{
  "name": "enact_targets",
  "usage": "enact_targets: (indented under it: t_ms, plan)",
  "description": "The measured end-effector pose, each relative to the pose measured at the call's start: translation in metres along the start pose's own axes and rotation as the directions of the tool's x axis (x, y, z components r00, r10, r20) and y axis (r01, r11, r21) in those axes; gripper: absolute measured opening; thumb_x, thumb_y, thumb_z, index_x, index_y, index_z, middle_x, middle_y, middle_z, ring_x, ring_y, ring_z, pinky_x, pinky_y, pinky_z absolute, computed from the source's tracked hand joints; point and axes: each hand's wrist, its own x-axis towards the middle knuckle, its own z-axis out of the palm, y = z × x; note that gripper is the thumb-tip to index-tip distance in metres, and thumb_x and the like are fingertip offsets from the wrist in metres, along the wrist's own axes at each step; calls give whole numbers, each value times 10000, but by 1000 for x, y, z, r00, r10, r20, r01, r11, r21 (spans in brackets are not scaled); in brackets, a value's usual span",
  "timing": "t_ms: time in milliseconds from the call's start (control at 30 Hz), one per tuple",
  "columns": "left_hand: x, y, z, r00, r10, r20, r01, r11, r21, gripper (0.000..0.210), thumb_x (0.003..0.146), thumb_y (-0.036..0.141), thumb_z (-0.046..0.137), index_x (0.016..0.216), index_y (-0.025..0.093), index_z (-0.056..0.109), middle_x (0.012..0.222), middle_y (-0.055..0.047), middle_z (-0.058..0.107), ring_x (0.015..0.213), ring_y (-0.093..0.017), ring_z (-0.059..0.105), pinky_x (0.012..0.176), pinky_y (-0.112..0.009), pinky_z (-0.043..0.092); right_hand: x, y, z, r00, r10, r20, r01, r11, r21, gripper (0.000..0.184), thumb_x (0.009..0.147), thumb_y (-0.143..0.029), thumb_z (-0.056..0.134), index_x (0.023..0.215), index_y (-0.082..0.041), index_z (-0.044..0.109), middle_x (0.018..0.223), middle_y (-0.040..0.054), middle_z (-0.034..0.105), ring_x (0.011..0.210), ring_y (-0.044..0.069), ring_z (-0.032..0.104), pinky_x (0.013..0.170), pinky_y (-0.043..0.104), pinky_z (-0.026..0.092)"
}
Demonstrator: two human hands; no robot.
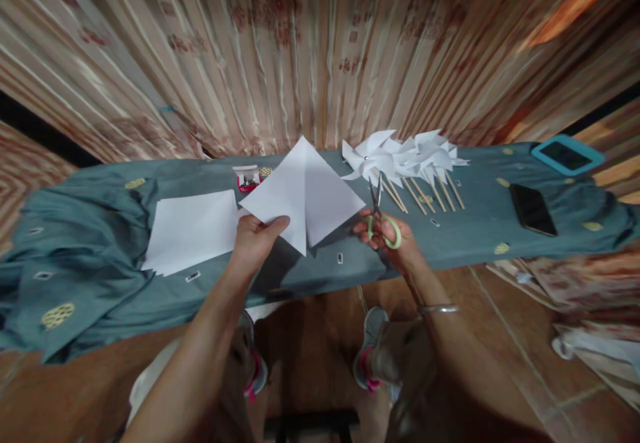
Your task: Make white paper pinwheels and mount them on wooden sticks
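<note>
A square sheet of white paper (280, 193), turned corner-up, is held above the cloth by my left hand (257, 233), thumb on top near its left corner. A slit runs up from the sheet's bottom corner along the middle line. My right hand (387, 233) is closed around the green-handled scissors (376, 204), blades pointing away from me. Its fingertips are close to the paper's right corner; whether they touch it I cannot tell.
On the patterned green cloth (435, 233) lie a stack of white paper (193, 230) at left, a small red box (249, 180) of metal bits behind, several paper pinwheels (373, 153) on sticks, a black phone (533, 210) and a blue-framed device (567, 154). A curtain (320, 50) hangs behind.
</note>
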Motion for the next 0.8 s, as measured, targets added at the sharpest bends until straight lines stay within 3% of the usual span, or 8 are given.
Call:
enact_targets:
  t_ms: [200, 367, 467, 600, 800]
  plan:
    - [1, -16, 4, 989, 38, 146, -58, 990, 132, 191, 537, 240, 762, 709, 163, 739, 730, -27, 734, 696, -204, 659, 676, -288, 520, 11, -5, 1, 997, -39, -60, 37, 998, -41, 614, 570, -614, 791, 1011, -200, 689, 753, -8, 640, 601, 106, 530, 493, 227, 387]
    - [-2, -18, 4, 973, 66, 220, -123, 958, 258, 119, 561, 187, 740, 679, 175, 746, 708, -12, 726, 690, -196, 658, 638, -256, 508, 16, -3, 2, 997, 69, -30, -72, 993, -97, 565, 467, -378, 891, 963, -203, 686, 642, -67, 631, 539, 91, 541, 515, 220, 433]
    - [-5, -17, 7, 971, 60, 231, -96, 985, 146, 153, 571, 228, 771, 714, 173, 756, 759, -22, 732, 757, -196, 674, 717, -263, 525, 16, 0, 6, 992, 126, -30, -128, 989, -77, 576, 430, -316, 895, 949, -202, 672, 693, -58, 691, 580, 116, 604, 564, 244, 489]
    - [-8, -17, 13, 968, -14, 252, 42, 993, -106, 292, 623, 362, 783, 841, 170, 759, 870, -56, 749, 880, -224, 690, 814, -299, 534, 17, 1, 10, 993, 90, -71, -91, 996, -15, 556, 432, -294, 894, 937, -207, 679, 726, -55, 712, 614, 124, 630, 626, 262, 515]
    - [-14, -10, 17, 914, -153, 376, 304, 872, -383, 447, 674, 497, 732, 994, 185, 708, 1046, -92, 737, 924, -237, 701, 822, -371, 567, 20, -2, 18, 982, -19, -187, 42, 992, 120, 442, 470, -365, 882, 833, -217, 677, 761, -19, 728, 737, 190, 681, 738, 337, 553]
